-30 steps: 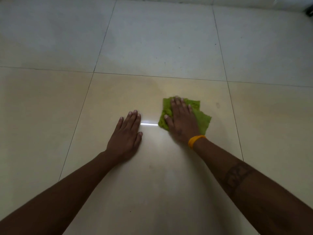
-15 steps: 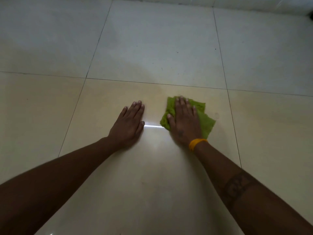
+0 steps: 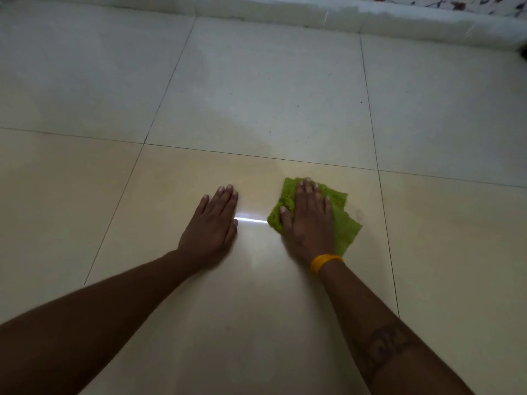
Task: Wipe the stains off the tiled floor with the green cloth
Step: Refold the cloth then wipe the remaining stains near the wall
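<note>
Both flat, straight-fingered: right hand (image 3: 309,220) covers most of the green cloth (image 3: 346,226), left hand (image 3: 212,226) presses bare tiled floor (image 3: 256,95).

Crumpled green cloth (image 3: 343,223) lies flat on cream tiled floor (image 3: 256,109).

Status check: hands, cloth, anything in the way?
Right hand flat on green cloth. Left hand flat on floor tile. Faint mark beside cloth.

Right hand (image 3: 309,223) flat on cloth (image 3: 346,226) on floor (image 3: 256,95); left hand (image 3: 212,226) beside, to its left, apart.
</note>
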